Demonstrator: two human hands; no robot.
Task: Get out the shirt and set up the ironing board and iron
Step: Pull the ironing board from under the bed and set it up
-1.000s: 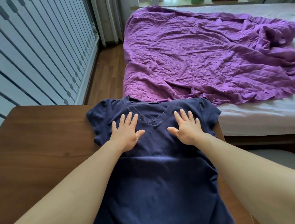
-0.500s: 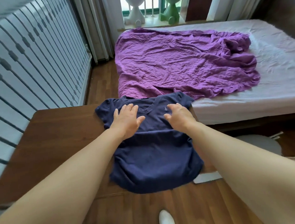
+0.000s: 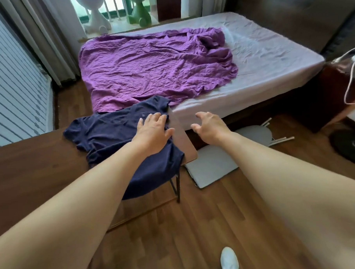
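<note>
A navy shirt (image 3: pixel 111 135) is seen spread across the right end of a brown table (image 3: pixel 31 167), its hem hanging over the edge. The left hand (image 3: pixel 152 133) is laid flat on it, fingers spread, nothing gripped. The right hand (image 3: pixel 209 125) is held in the air beyond the table corner, fingers wide and empty. A folded ironing board (image 3: pixel 218 163) lies on the floor beside the bed (image 3: pixel 271 69). It would best be grasped by its edge and lifted clear of the table leg. No iron can be seen.
</note>
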